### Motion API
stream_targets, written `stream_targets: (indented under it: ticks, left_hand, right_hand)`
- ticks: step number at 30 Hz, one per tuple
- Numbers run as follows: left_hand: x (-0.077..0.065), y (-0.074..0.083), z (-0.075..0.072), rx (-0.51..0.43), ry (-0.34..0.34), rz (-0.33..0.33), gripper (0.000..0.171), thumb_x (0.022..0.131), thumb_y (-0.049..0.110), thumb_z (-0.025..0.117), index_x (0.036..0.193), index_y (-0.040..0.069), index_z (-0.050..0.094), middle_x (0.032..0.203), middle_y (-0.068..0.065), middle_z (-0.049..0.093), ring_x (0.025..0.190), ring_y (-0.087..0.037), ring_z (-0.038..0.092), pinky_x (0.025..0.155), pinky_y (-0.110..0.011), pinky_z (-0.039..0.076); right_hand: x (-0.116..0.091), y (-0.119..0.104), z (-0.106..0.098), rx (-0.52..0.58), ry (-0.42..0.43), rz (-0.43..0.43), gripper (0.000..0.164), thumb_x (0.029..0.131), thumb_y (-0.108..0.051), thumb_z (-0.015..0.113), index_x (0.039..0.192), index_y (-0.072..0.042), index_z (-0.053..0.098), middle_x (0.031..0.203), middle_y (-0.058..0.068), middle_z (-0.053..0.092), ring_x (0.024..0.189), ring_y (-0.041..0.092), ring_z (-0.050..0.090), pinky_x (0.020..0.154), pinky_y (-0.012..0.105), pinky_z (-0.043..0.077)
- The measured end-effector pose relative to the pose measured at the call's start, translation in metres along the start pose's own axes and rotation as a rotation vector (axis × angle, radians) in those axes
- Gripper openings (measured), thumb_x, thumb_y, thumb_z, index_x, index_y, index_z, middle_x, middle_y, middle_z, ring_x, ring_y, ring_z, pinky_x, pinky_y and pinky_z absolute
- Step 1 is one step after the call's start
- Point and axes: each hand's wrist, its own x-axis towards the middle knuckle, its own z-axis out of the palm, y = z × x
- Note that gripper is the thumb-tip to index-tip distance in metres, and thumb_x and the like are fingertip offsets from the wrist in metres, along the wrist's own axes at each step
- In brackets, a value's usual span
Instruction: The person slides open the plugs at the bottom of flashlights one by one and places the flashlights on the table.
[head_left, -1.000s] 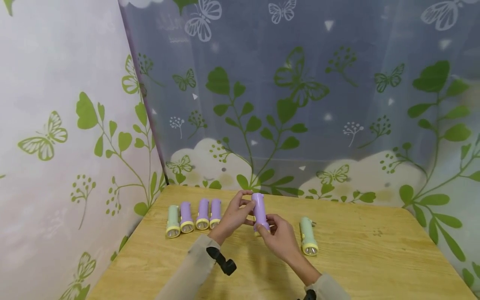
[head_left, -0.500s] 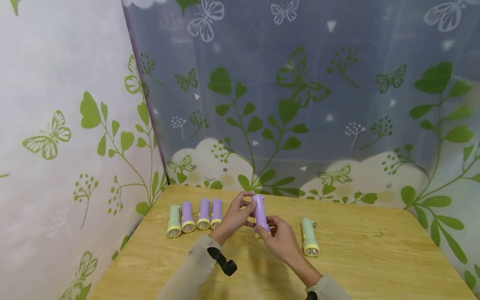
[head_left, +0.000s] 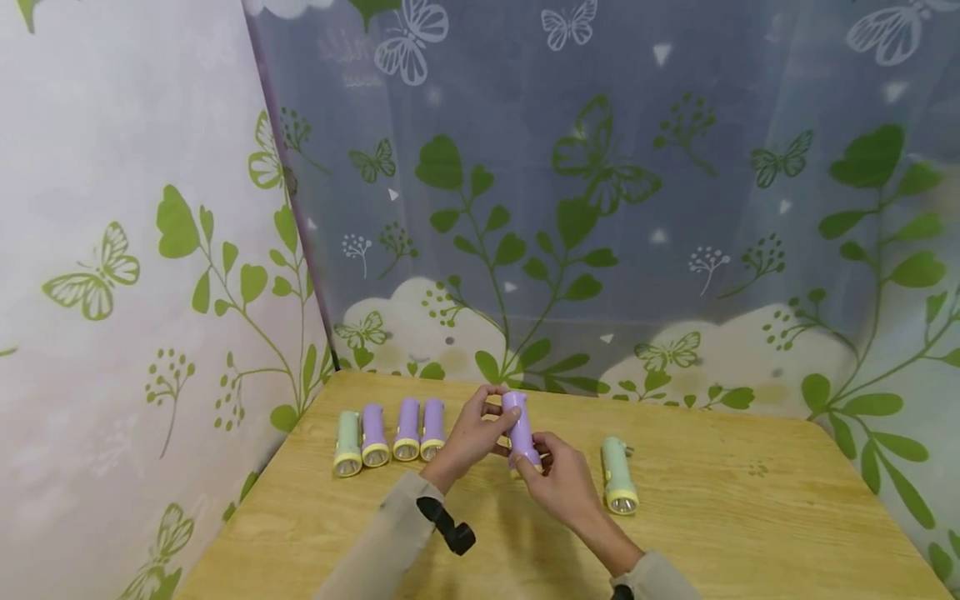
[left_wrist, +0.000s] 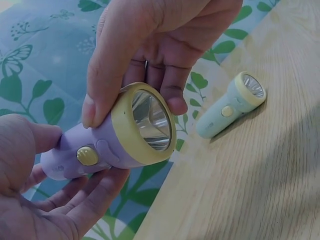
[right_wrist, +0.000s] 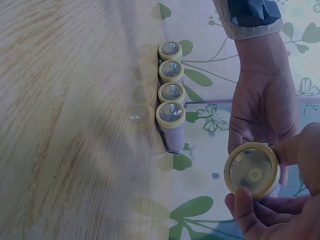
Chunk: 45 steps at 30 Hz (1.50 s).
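Left hand [head_left: 471, 435] and right hand [head_left: 562, 483] grip the purple flashlight [head_left: 522, 435], long axis running lens-first toward the person [head_left: 378, 542].

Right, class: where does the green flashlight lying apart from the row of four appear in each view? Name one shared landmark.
Head: green flashlight, right of the right hand.
Left wrist: green flashlight, upper right.
Right wrist: not in it.
Shared landmark: held purple flashlight, below centre in head, left of centre in left wrist, lower right in right wrist.

Held purple flashlight [left_wrist: 111, 144] partly hidden by hands [head_left: 558, 483]; barrel mark [left_wrist: 58, 168] illegible.
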Motion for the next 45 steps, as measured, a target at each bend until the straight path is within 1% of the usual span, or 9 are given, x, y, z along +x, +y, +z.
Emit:
stream_targets:
  ticks: [7, 10, 14, 17, 19, 23, 31, 39, 45]
  left_hand:
    - [-0.001, 0.003, 0.000, 0.023, 0.002, 0.004, 0.046, 0.089, 0.033, 0.054, 0.130, 0.019, 0.036, 0.115, -0.020, 0.047, 0.080, -0.020, 0.062, 0.061, -0.038, 0.056]
    - [-0.004, 0.010, 0.000, 0.023, -0.006, 0.012, 0.046, 0.091, 0.029, 0.052, 0.131, 0.016, 0.034, 0.116, -0.023, 0.046, 0.079, -0.021, 0.062, 0.063, -0.041, 0.056]
    - [-0.011, 0.021, 0.001, 0.037, -0.011, 0.022, 0.044, 0.093, 0.025, 0.050, 0.131, 0.013, 0.034, 0.116, -0.025, 0.045, 0.079, -0.022, 0.062, 0.065, -0.045, 0.055]
    - [-0.016, 0.025, 0.002, 0.058, -0.009, 0.019, 0.043, 0.093, 0.024, 0.048, 0.132, 0.012, 0.034, 0.115, -0.024, 0.045, 0.079, -0.021, 0.062, 0.067, -0.045, 0.055]
    - [-0.017, 0.025, 0.003, 0.068, -0.008, 0.018, 0.043, 0.094, 0.023, 0.048, 0.132, 0.011, 0.035, 0.115, -0.024, 0.045, 0.078, -0.020, 0.062, 0.067, -0.046, 0.055]
    - [-0.016, 0.026, 0.003, 0.061, -0.016, 0.023, 0.043, 0.094, 0.023, 0.048, 0.133, 0.011, 0.034, 0.115, -0.024, 0.044, 0.078, -0.020, 0.062, 0.067, -0.046, 0.055]
    - [-0.015, 0.028, 0.004, 0.056, -0.024, 0.025, 0.043, 0.094, 0.023, 0.047, 0.133, 0.011, 0.035, 0.114, -0.023, 0.046, 0.081, -0.026, 0.062, 0.068, -0.047, 0.055]
    - [-0.017, 0.027, 0.004, 0.067, -0.024, 0.034, 0.044, 0.094, 0.023, 0.047, 0.133, 0.010, 0.035, 0.114, -0.024, 0.045, 0.079, -0.021, 0.062, 0.067, -0.044, 0.055]
    - [-0.015, 0.030, 0.002, 0.063, -0.024, 0.032, 0.042, 0.094, 0.023, 0.047, 0.133, 0.011, 0.036, 0.115, -0.024, 0.045, 0.080, -0.022, 0.061, 0.067, -0.043, 0.055]
  right_hand:
    - [0.001, -0.001, 0.000, -0.014, -0.002, -0.007, 0.028, 0.082, -0.024, 0.065, 0.105, -0.011, 0.058, 0.086, 0.005, 0.064, 0.061, 0.008, 0.058, 0.049, 0.019, 0.047]
    - [0.002, -0.002, -0.002, -0.028, 0.004, -0.015, 0.027, 0.082, -0.025, 0.065, 0.104, -0.012, 0.058, 0.085, 0.005, 0.064, 0.061, 0.007, 0.058, 0.049, 0.020, 0.047]
    - [0.002, -0.002, -0.002, -0.037, 0.012, -0.022, 0.025, 0.082, -0.026, 0.065, 0.102, -0.013, 0.059, 0.085, 0.004, 0.064, 0.060, 0.007, 0.058, 0.049, 0.020, 0.046]
    - [0.002, 0.000, 0.000, -0.046, 0.013, -0.030, 0.025, 0.081, -0.026, 0.065, 0.102, -0.013, 0.059, 0.084, 0.003, 0.065, 0.060, 0.007, 0.058, 0.048, 0.019, 0.046]
    - [0.002, 0.000, 0.000, -0.045, 0.012, -0.033, 0.025, 0.081, -0.025, 0.065, 0.101, -0.013, 0.059, 0.084, 0.004, 0.065, 0.060, 0.007, 0.058, 0.048, 0.019, 0.046]
    - [0.002, -0.001, -0.001, -0.035, 0.012, -0.037, 0.025, 0.081, -0.026, 0.065, 0.102, -0.013, 0.059, 0.084, 0.004, 0.064, 0.060, 0.007, 0.058, 0.048, 0.019, 0.046]
    - [0.001, -0.003, -0.003, -0.043, 0.018, -0.042, 0.026, 0.081, -0.028, 0.066, 0.101, -0.014, 0.059, 0.083, 0.003, 0.064, 0.059, 0.006, 0.057, 0.048, 0.019, 0.045]
    - [0.002, -0.002, -0.002, -0.029, 0.002, -0.019, 0.026, 0.081, -0.029, 0.066, 0.101, -0.015, 0.059, 0.083, 0.002, 0.064, 0.059, 0.006, 0.058, 0.048, 0.020, 0.046]
    - [0.004, -0.004, -0.003, -0.035, 0.006, -0.039, 0.026, 0.081, -0.028, 0.066, 0.102, -0.014, 0.059, 0.084, 0.003, 0.064, 0.060, 0.009, 0.059, 0.049, 0.020, 0.046]
